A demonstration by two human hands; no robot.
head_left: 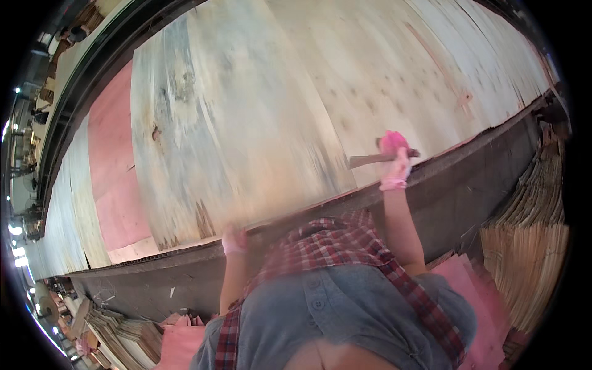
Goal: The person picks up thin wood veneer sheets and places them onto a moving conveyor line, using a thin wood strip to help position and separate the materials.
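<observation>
Pale sheets of wood veneer (271,111) lie side by side along a long bench in front of me, with one pinkish-red sheet (114,166) among them on the left. My right hand (394,161), in a pink and white glove, is closed around a narrow brown strip-like piece (369,160) just over the near part of a pale sheet. Its exact kind is not clear. At the bench's near edge is my left hand (234,239), also gloved and smeared by motion; it is at the rim of a sheet, and its fingers cannot be made out.
The bench's dark near side (468,191) runs between the sheets and my body. Tall stacks of veneer (524,246) stand at the right, with pink sheets (468,290) beside them. More stacked veneer (123,333) is at lower left. Another long bench (80,58) lies beyond.
</observation>
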